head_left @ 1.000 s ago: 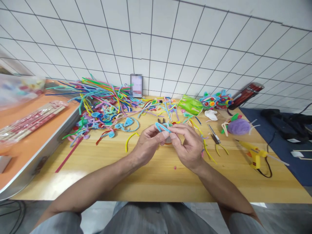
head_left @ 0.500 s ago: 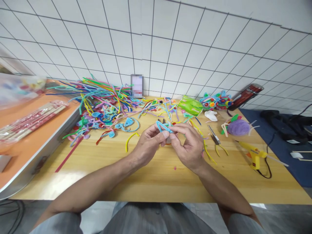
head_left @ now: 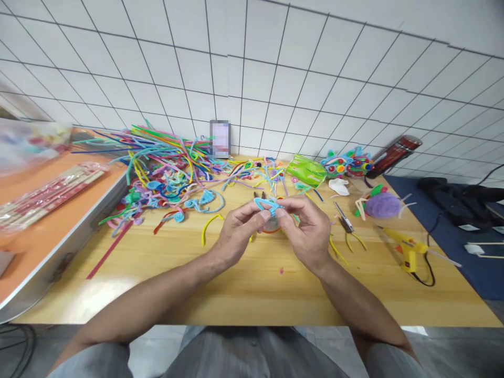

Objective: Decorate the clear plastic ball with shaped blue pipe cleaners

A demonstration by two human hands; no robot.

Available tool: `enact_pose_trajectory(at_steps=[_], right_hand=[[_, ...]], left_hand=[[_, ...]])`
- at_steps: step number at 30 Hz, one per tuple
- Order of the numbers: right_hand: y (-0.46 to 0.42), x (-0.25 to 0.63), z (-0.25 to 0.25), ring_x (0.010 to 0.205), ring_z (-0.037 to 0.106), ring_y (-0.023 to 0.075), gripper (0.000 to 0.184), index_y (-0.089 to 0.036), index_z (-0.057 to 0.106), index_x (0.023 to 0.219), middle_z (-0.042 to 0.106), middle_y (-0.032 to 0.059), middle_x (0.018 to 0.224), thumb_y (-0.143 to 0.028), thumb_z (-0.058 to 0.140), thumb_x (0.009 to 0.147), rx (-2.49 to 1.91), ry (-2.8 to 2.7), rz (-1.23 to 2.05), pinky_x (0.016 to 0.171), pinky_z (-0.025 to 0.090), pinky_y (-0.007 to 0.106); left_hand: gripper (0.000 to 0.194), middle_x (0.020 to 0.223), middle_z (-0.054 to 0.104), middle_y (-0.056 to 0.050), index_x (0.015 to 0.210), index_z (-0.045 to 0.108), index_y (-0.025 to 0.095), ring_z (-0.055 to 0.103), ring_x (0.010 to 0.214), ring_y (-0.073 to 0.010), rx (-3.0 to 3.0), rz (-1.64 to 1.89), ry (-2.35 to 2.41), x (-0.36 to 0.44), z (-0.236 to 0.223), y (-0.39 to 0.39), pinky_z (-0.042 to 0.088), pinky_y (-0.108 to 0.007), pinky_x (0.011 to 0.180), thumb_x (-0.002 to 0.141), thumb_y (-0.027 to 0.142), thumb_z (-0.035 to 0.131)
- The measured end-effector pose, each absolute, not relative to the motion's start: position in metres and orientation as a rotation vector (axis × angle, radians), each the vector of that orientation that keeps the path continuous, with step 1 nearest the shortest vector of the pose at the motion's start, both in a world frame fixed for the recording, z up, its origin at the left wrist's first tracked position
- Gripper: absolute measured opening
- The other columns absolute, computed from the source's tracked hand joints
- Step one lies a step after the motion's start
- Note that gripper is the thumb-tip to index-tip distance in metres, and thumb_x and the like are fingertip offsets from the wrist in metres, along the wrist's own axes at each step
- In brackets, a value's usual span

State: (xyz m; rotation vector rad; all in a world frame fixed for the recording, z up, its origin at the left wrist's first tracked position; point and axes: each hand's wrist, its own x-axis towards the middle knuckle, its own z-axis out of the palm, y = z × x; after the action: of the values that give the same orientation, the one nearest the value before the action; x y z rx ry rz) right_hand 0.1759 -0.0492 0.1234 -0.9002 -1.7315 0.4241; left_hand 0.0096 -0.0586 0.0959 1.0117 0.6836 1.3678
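Pipe cleaner [head_left: 266, 202], light blue, fuzzy, bent into a narrow loop, held above table [head_left: 252, 294]; long axis roughly left-right, rounded bend pointing left. Grip: left hand [head_left: 239, 231] and right hand [head_left: 309, 228] both pinching it, thumbs against fingers.

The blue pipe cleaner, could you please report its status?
Left hand, right hand: both pinching. Blue pipe cleaner: bent, held above table. Yellow-handled pliers: apart, to the right.
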Motion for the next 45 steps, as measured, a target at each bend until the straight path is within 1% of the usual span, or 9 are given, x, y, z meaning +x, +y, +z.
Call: enact_pose_trajectory(at_steps=[7,18,23,26,28,31,35,41,45], right_hand=[[-0.048,0.179,0.118,0.087,0.072,0.0197,0.012,-0.028,0.075,0.108,0.076,0.0035,0.097,-0.030,0.072,0.097,-0.917,-1.713,0.451,0.077,0.059,0.036],[-0.048,0.178,0.118,0.094,0.073,0.0205,0.013,-0.029,0.073,0.108,0.077,0.0040,0.102,-0.022,0.070,0.098,-0.846,-1.721,0.442,0.083,0.060,0.038],[-0.048,0.179,0.121,0.092,0.072,0.0199,0.013,-0.028,0.072,0.106,0.077,0.0036,0.102,-0.019,0.069,0.098,-0.823,-1.726,0.422,0.082,0.059,0.037],[-0.047,0.182,0.128,0.092,0.072,0.0192,0.012,-0.027,0.072,0.105,0.077,0.0027,0.100,-0.018,0.069,0.098,-0.828,-1.753,0.386,0.081,0.058,0.036],[-0.048,0.184,0.134,0.091,0.072,0.0181,0.012,-0.027,0.071,0.105,0.077,0.0016,0.098,-0.017,0.069,0.098,-0.833,-1.815,0.358,0.081,0.057,0.034],[-0.048,0.186,0.142,0.088,0.071,0.0167,0.013,-0.026,0.071,0.104,0.076,0.0010,0.096,-0.015,0.067,0.099,-0.828,-1.935,0.309,0.080,0.057,0.033],[-0.047,0.188,0.143,0.087,0.071,0.0166,0.012,-0.026,0.072,0.102,0.075,0.0012,0.094,-0.016,0.066,0.099,-0.828,-2.000,0.311,0.078,0.056,0.032],[-0.047,0.186,0.132,0.086,0.072,0.0167,0.021,-0.029,0.066,0.116,0.075,-0.0005,0.096,-0.027,0.072,0.096,-0.907,-1.801,0.660,0.077,0.058,0.031],[-0.048,0.178,0.129,0.088,0.072,0.0164,0.020,-0.028,0.063,0.113,0.075,0.0002,0.098,-0.028,0.073,0.095,-0.873,-1.707,0.801,0.080,0.060,0.032]], left_hand=[[0.023,0.067,0.061,-0.001,0.083,0.085,0.024,0.064,0.083,-0.0216,1.064,1.429,0.721,0.012,0.107,-0.061,0.055,-0.036,0.086,0.079,0.046,0.090],[0.027,0.071,0.068,-0.001,0.074,0.082,0.022,0.068,0.086,-0.0209,1.024,1.380,0.746,0.013,0.115,-0.065,0.056,-0.036,0.091,0.079,0.046,0.090],[0.038,0.090,0.076,-0.004,0.102,0.083,0.021,0.070,0.095,-0.0209,0.964,1.339,0.704,0.013,0.110,-0.063,0.057,-0.033,0.089,0.075,0.046,0.093],[0.044,0.094,0.075,-0.003,0.117,0.078,0.022,0.067,0.088,-0.0160,1.015,1.412,0.726,0.009,0.107,-0.060,0.056,-0.027,0.082,0.079,0.041,0.091],[0.040,0.098,0.075,-0.003,0.120,0.076,0.022,0.065,0.083,-0.0136,1.123,1.476,0.768,0.005,0.107,-0.059,0.055,-0.025,0.078,0.084,0.038,0.087],[0.028,0.103,0.076,-0.005,0.114,0.077,0.021,0.065,0.081,-0.0135,1.354,1.494,0.846,0.000,0.109,-0.058,0.054,-0.026,0.075,0.089,0.033,0.082],[0.018,0.091,0.078,-0.004,0.101,0.080,0.020,0.065,0.074,-0.0141,1.482,1.466,0.945,0.000,0.111,-0.058,0.053,-0.027,0.070,0.088,0.033,0.081],[0.026,0.077,0.076,-0.002,0.089,0.079,0.019,0.065,0.065,-0.0127,1.189,1.458,0.855,0.004,0.115,-0.056,0.054,-0.025,0.062,0.079,0.041,0.090],[0.031,0.072,0.073,0.001,0.084,0.077,0.019,0.062,0.060,-0.0100,1.028,1.505,0.814,0.006,0.115,-0.054,0.054,-0.023,0.060,0.073,0.042,0.095]])
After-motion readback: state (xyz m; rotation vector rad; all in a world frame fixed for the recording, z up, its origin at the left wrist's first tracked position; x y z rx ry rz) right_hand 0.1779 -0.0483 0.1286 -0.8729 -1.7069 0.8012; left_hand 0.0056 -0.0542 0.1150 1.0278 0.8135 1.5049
